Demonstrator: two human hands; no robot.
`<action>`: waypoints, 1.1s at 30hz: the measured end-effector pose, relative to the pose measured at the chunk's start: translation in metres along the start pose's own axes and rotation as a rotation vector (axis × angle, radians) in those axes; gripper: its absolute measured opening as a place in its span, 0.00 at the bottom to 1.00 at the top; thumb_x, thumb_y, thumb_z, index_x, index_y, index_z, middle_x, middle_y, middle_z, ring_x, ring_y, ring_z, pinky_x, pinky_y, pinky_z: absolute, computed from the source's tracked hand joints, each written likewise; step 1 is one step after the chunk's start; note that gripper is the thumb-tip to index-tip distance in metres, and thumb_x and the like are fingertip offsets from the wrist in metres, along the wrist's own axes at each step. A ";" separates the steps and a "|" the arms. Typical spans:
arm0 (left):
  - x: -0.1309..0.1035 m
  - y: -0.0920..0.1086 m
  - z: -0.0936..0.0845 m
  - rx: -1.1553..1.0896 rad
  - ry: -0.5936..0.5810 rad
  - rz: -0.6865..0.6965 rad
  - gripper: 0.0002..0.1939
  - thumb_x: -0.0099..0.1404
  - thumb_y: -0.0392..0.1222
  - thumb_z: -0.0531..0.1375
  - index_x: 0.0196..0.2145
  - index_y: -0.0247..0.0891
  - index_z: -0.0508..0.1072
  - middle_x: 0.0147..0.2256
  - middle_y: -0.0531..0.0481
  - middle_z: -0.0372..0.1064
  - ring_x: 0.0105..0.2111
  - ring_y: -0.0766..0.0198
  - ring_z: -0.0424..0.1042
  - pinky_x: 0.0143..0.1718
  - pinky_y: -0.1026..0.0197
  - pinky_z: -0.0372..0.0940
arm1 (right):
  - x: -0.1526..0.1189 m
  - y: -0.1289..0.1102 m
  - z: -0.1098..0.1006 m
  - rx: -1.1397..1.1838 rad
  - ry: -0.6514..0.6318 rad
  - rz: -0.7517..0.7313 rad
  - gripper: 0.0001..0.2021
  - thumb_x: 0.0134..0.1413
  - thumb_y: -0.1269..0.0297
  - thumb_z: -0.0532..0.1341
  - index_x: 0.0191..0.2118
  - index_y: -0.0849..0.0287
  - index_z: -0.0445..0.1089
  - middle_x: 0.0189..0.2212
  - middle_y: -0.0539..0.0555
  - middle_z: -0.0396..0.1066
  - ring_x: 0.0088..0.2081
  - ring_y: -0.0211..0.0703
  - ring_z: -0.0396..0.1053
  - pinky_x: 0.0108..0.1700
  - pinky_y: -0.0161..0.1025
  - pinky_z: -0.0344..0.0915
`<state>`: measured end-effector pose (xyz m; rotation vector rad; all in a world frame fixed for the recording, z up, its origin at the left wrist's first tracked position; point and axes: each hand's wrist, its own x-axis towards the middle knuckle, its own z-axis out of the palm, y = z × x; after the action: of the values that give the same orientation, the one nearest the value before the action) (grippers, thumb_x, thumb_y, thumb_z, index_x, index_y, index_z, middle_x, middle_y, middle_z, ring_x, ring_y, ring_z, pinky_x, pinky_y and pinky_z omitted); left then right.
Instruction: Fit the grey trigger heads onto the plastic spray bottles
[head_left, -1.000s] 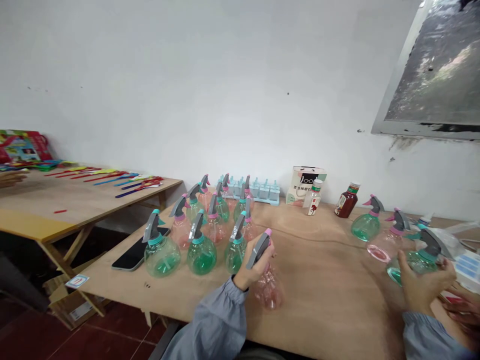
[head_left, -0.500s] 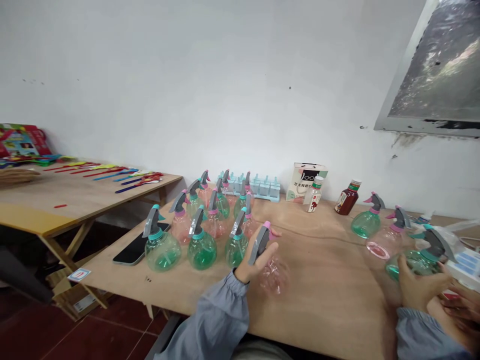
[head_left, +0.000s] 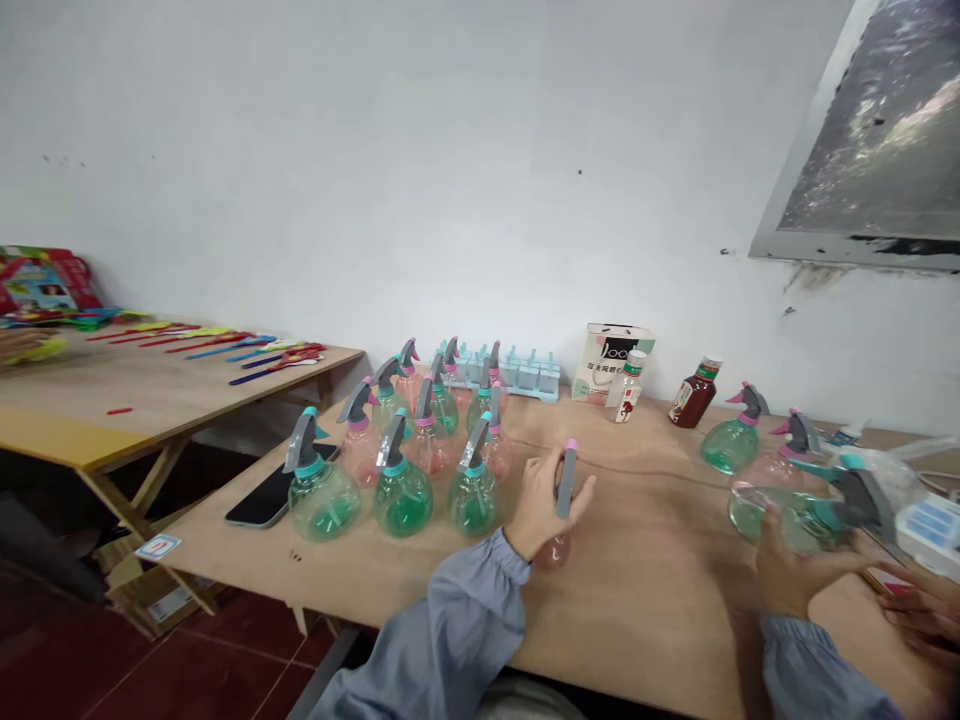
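Note:
My left hand (head_left: 541, 505) is closed round the neck of a pink spray bottle (head_left: 553, 553). Its grey trigger head with a pink tip points up between my thumb and fingers, and the hand hides most of the body. At the right, my right hand (head_left: 801, 570) grips a green spray bottle (head_left: 776, 512), tilted on its side with its head to the right. Behind that one, a pink spray bottle (head_left: 769, 465) is partly covered. Left of my left hand, several pink and green spray bottles stand in rows, the nearest being a green spray bottle (head_left: 474, 500).
A phone (head_left: 262, 503) lies at the table's left. Along the wall are a blue mould rack (head_left: 525, 376), a paper bag (head_left: 596, 365), a white bottle (head_left: 628, 390) and a brown bottle (head_left: 694, 395). Another person's hand (head_left: 926, 605) is at the right edge beside a white box (head_left: 934, 530).
My left hand has shifted right and turned round the pink spray bottle. My right hand has moved left, tipping the green spray bottle further onto its side.

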<state>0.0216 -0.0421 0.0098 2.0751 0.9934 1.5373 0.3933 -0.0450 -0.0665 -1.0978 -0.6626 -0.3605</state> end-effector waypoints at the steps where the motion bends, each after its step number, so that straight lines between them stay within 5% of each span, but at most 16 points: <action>1: 0.002 -0.003 0.005 -0.008 0.018 -0.023 0.21 0.63 0.48 0.62 0.52 0.40 0.67 0.43 0.43 0.76 0.44 0.52 0.75 0.51 0.49 0.65 | -0.009 -0.009 0.004 0.025 -0.020 -0.009 0.45 0.19 0.46 0.75 0.45 0.48 0.49 0.49 0.57 0.55 0.57 0.64 0.60 0.61 0.67 0.55; 5: 0.003 -0.015 0.011 -0.037 0.095 -0.002 0.38 0.61 0.48 0.64 0.65 0.40 0.53 0.62 0.35 0.63 0.62 0.47 0.65 0.63 0.43 0.56 | -0.048 -0.044 0.019 0.118 -0.124 0.007 0.39 0.31 0.48 0.73 0.46 0.50 0.49 0.48 0.55 0.58 0.52 0.54 0.65 0.58 0.62 0.61; 11: -0.032 -0.014 -0.012 0.133 0.004 -0.051 0.58 0.51 0.54 0.71 0.69 0.38 0.44 0.68 0.29 0.50 0.67 0.37 0.55 0.65 0.34 0.49 | -0.097 -0.089 0.031 0.203 -0.276 0.111 0.33 0.42 0.51 0.72 0.50 0.52 0.55 0.49 0.54 0.62 0.49 0.47 0.66 0.55 0.54 0.65; 16: -0.048 -0.021 -0.010 0.195 -0.276 -0.242 0.38 0.57 0.46 0.68 0.62 0.39 0.57 0.58 0.34 0.67 0.60 0.39 0.66 0.57 0.38 0.60 | -0.117 -0.100 0.030 0.193 -0.350 0.191 0.31 0.44 0.51 0.72 0.50 0.53 0.58 0.48 0.54 0.64 0.48 0.46 0.67 0.54 0.54 0.66; 18: -0.029 -0.028 0.005 0.235 -0.305 -0.275 0.32 0.61 0.43 0.65 0.59 0.40 0.60 0.56 0.35 0.68 0.60 0.40 0.66 0.57 0.40 0.61 | -0.119 -0.099 0.029 0.216 -0.345 0.202 0.32 0.43 0.51 0.72 0.50 0.53 0.58 0.48 0.54 0.64 0.48 0.47 0.67 0.54 0.54 0.66; 22: 0.041 -0.047 0.047 0.259 -0.273 -0.350 0.36 0.62 0.41 0.64 0.64 0.38 0.55 0.65 0.30 0.56 0.66 0.38 0.56 0.60 0.37 0.57 | -0.120 -0.098 0.029 0.231 -0.325 0.212 0.31 0.43 0.52 0.72 0.50 0.53 0.59 0.50 0.54 0.64 0.49 0.46 0.67 0.55 0.55 0.66; 25: 0.090 -0.065 0.071 0.252 -0.104 -0.495 0.37 0.63 0.39 0.63 0.66 0.38 0.55 0.66 0.28 0.52 0.67 0.38 0.55 0.62 0.35 0.54 | -0.124 -0.097 0.028 0.237 -0.333 0.249 0.31 0.44 0.53 0.72 0.52 0.52 0.59 0.50 0.54 0.65 0.48 0.45 0.67 0.54 0.55 0.67; 29: 0.129 -0.091 0.083 0.201 0.069 -0.518 0.38 0.63 0.35 0.60 0.68 0.36 0.52 0.67 0.28 0.51 0.68 0.39 0.52 0.67 0.35 0.48 | -0.134 -0.092 0.027 0.222 -0.406 0.276 0.31 0.48 0.53 0.70 0.56 0.48 0.59 0.53 0.53 0.64 0.51 0.46 0.67 0.55 0.55 0.66; 33: 0.140 -0.108 0.086 0.136 0.171 -0.523 0.40 0.63 0.36 0.60 0.69 0.33 0.49 0.71 0.27 0.43 0.71 0.39 0.47 0.69 0.38 0.45 | -0.142 -0.086 0.030 0.218 -0.489 0.237 0.31 0.47 0.54 0.70 0.56 0.50 0.60 0.53 0.55 0.65 0.53 0.47 0.66 0.57 0.55 0.64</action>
<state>0.0893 0.1427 0.0043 1.5953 1.5898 1.4081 0.2272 -0.0620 -0.0902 -1.0459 -0.9659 0.1910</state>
